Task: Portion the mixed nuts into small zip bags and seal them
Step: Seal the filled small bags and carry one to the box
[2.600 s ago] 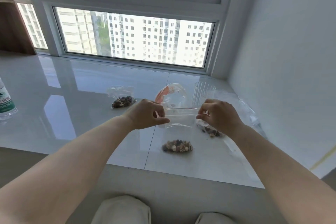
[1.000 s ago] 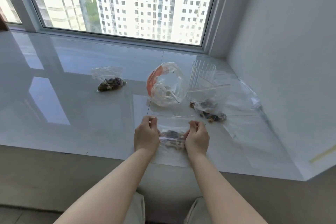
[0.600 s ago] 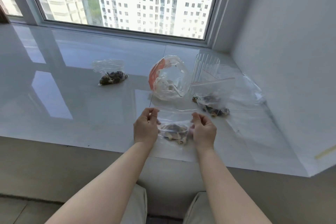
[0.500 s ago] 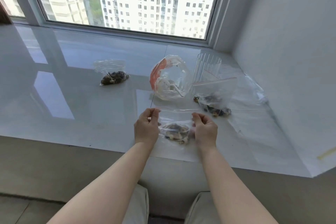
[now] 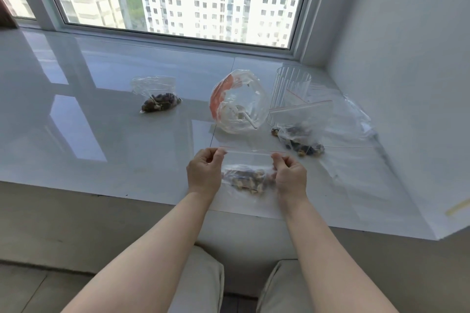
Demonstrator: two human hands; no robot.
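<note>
Left hand (image 5: 203, 175) and right hand (image 5: 290, 178) each pinch a top corner of a clear, crinkly zip bag (image 5: 248, 162) holding lumpy nuts (image 5: 248, 179); two other nut-filled bags lie on the glossy desk (image 5: 101, 134).

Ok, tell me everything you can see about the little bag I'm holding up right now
The small zip bag is clear thin plastic with a red line along its zip top. Mixed nuts sit bunched at its bottom. It hangs upright above the near edge of the white sill, stretched between the left hand and right hand, which pinch its top corners.
</note>
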